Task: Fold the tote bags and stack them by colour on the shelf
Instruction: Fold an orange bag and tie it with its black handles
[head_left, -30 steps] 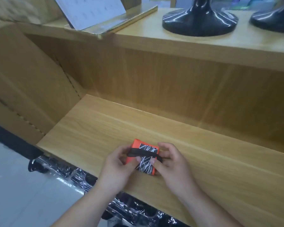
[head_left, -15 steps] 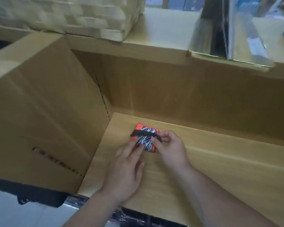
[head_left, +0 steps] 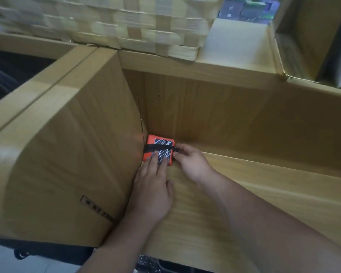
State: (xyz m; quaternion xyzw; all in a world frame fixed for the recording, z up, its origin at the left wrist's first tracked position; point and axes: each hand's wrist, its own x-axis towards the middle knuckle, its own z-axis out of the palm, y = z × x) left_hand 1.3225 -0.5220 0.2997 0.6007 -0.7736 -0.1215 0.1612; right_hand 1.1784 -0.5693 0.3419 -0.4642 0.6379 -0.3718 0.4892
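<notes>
A small folded orange tote bag [head_left: 151, 143], with a black-and-white scribble patch and a black band around it, lies on the wooden shelf board [head_left: 264, 194] in the back left corner, against the side panel. My left hand [head_left: 153, 186] lies flat on the board, its fingertips pressing on the bag's near edge. My right hand [head_left: 191, 162] touches the bag's right side, with fingers at the black band.
The shelf's left side panel [head_left: 77, 154] and back wall [head_left: 244, 119] close in the corner. A woven basket [head_left: 126, 22] and a cardboard box [head_left: 313, 46] stand on the shelf top above. Dark plastic-wrapped items [head_left: 146, 263] lie below the front edge.
Both hands have slid the folded bag left and back along the shelf, from near the front edge into the back left corner. My left hand has flattened out.
</notes>
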